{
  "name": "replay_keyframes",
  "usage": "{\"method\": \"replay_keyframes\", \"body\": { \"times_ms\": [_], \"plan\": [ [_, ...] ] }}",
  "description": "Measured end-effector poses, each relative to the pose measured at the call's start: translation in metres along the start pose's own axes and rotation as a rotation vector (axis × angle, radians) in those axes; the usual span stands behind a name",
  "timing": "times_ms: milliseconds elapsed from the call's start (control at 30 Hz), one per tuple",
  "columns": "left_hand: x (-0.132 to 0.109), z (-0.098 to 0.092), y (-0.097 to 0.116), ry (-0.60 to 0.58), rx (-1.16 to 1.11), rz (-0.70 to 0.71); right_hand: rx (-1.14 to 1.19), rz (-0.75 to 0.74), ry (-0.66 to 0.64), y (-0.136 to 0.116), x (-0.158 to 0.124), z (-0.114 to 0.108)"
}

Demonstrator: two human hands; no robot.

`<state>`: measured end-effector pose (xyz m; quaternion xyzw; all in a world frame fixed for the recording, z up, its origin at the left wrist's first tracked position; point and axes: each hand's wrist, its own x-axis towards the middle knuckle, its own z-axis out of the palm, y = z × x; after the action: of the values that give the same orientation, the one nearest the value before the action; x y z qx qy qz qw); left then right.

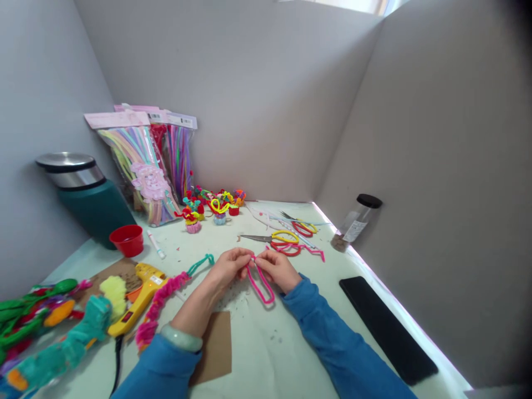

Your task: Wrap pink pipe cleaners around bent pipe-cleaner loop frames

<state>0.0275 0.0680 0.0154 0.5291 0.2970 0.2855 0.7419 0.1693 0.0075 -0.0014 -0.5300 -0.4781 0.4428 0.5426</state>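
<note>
A pink pipe cleaner [266, 298] is bent into a narrow loop that hangs toward me above the table. My left hand [229, 267] pinches one side of it near its upper ends. On the other side, the fingertips of my right hand [279, 268] are closed on it too, close to the left fingertips. Just beyond my hands lie scissors with red and yellow handles [285, 237], beside a zigzag pink pipe cleaner [316, 250]. Left of my left wrist is a fuzzy magenta strip [160, 303] with a teal looped end [201, 264].
A yellow glue gun [139, 299], red cup [127, 240] and teal bottle [93, 199] stand or lie left. Bags of pipe cleaners [141, 166] lean behind, near small colourful figures [219, 207]. On the right are a clear jar [353, 224] and a black slab [386, 330]. Cardboard [216, 346] lies under my left forearm.
</note>
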Motion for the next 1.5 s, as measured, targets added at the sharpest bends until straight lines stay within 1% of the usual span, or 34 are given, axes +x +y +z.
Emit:
{"method": "replay_keyframes", "body": {
  "times_ms": [133, 300, 433, 533, 633, 700, 767, 867, 933, 1033, 1133, 1200, 1267, 1400, 1500],
  "plan": [
    [-0.001, -0.002, 0.004, -0.016, -0.115, -0.018, 0.05, 0.017, 0.008, 0.001, 0.001, -0.002],
    [-0.001, -0.005, 0.002, -0.029, 0.01, -0.058, 0.109, 0.077, -0.026, 0.0, 0.0, -0.003],
    [-0.001, -0.005, 0.0, -0.023, 0.069, -0.035, 0.107, 0.059, -0.021, 0.001, 0.0, -0.004],
    [-0.002, -0.003, -0.001, -0.044, 0.028, -0.045, 0.099, 0.031, -0.015, 0.002, 0.0, -0.002],
    [-0.003, -0.002, 0.0, -0.049, -0.039, -0.073, 0.118, 0.044, -0.032, 0.004, -0.001, 0.001],
    [-0.003, -0.001, 0.0, -0.004, -0.003, -0.064, 0.113, 0.04, -0.011, 0.004, -0.001, 0.003],
    [-0.003, 0.0, 0.001, 0.026, 0.073, -0.039, 0.091, 0.019, 0.039, 0.004, 0.0, 0.003],
    [-0.003, -0.001, 0.001, 0.01, 0.152, -0.018, 0.057, 0.004, 0.095, 0.003, 0.0, 0.002],
    [-0.003, -0.001, 0.001, 0.001, 0.167, -0.022, 0.031, -0.006, 0.096, 0.003, 0.001, 0.002],
    [-0.003, -0.001, 0.001, 0.022, 0.164, -0.011, -0.024, -0.041, 0.082, 0.007, 0.001, 0.002],
    [-0.002, 0.001, 0.0, 0.074, 0.196, 0.006, -0.064, -0.082, 0.089, 0.012, 0.001, 0.002],
    [-0.002, 0.002, 0.0, 0.122, 0.235, -0.007, -0.087, -0.104, 0.102, 0.015, 0.001, 0.002],
    [-0.001, 0.002, -0.001, 0.145, 0.263, -0.024, -0.108, -0.107, 0.115, 0.016, 0.001, 0.002],
    [-0.001, 0.002, -0.001, 0.094, 0.287, -0.012, -0.101, -0.076, 0.135, 0.016, 0.002, 0.002],
    [-0.003, 0.002, 0.0, 0.075, 0.317, -0.003, -0.079, -0.072, 0.125, 0.015, 0.003, 0.002]
  ]
}}
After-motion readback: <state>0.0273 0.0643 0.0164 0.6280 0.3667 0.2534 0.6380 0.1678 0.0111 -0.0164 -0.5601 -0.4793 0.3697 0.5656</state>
